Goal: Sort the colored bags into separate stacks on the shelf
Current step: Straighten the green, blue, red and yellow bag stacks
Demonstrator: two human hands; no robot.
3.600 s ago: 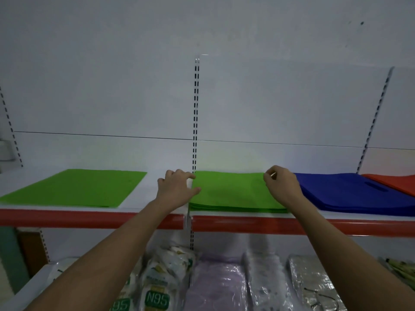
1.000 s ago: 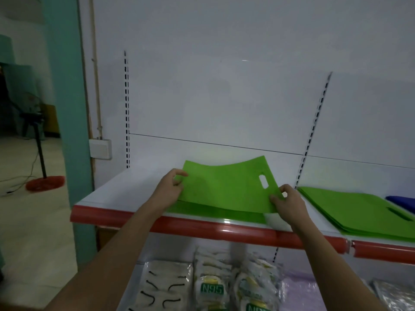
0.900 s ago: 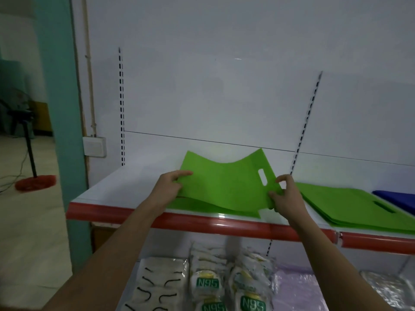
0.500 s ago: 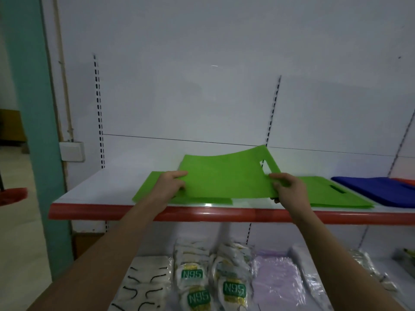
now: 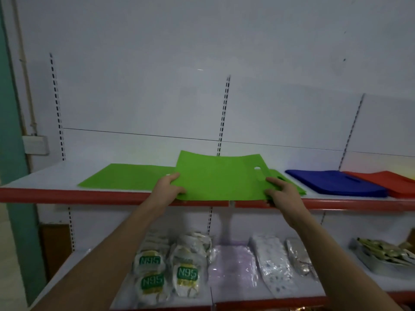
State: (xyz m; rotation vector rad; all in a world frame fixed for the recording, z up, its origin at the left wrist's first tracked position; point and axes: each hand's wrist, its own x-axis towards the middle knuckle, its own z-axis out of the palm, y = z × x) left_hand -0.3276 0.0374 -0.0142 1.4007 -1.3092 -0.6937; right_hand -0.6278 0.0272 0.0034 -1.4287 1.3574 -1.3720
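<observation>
Green bag [image 5: 219,176] now carried rightward, over the green stack [image 5: 289,185].
Left hand [image 5: 168,187] and right hand [image 5: 278,190] each pinch an edge, arms outstretched; the single green bag [image 5: 128,176] stays flat on the shelf [image 5: 45,176], blue stack [image 5: 334,181] and red stack [image 5: 390,181] further right.

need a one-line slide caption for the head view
Both hands, left hand and right hand, hold a green bag over the shelf.
</observation>
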